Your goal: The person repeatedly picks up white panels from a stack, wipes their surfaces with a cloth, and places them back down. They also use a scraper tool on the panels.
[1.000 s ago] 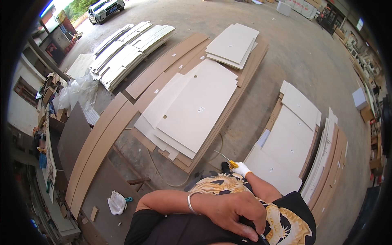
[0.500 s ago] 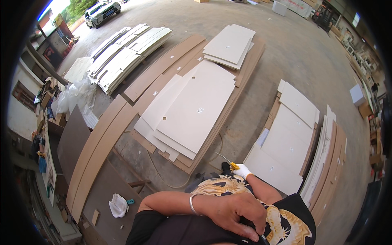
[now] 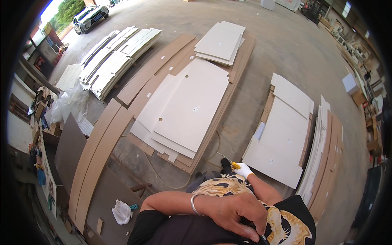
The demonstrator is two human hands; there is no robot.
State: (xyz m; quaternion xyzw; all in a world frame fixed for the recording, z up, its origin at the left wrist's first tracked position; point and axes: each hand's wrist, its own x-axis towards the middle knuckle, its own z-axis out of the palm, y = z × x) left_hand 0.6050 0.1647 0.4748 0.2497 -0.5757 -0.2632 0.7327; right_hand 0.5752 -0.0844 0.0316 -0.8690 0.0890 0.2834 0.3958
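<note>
My left hand [image 3: 241,214], bare with a silver bangle at the wrist, is bent across my chest. Its fingers are closed near a small dark object [image 3: 264,239] at the lower edge, too hidden to name. Lower at my side, my right hand [image 3: 244,170] wears a white glove and grips a yellow air blow gun [image 3: 235,165] with a long thin nozzle pointing away from me. Ahead lies a stack of white panels [image 3: 196,108] on brown boards [image 3: 241,77]. To the right of the gloved hand is another pile of white panels [image 3: 281,139].
A hose [image 3: 157,173] loops over the floor. On the left, long brown strips [image 3: 96,155] lie across a dark board, where a white glove [image 3: 121,212] rests. White strips [image 3: 118,57], clear plastic wrap [image 3: 71,104] and a parked car [image 3: 90,18] are farther off. A forklift [image 3: 312,11] stands far right.
My view has turned slightly, so the stacks and car appear shifted to the left. Both hands keep the same pose, the right one still gripping the air blow gun.
</note>
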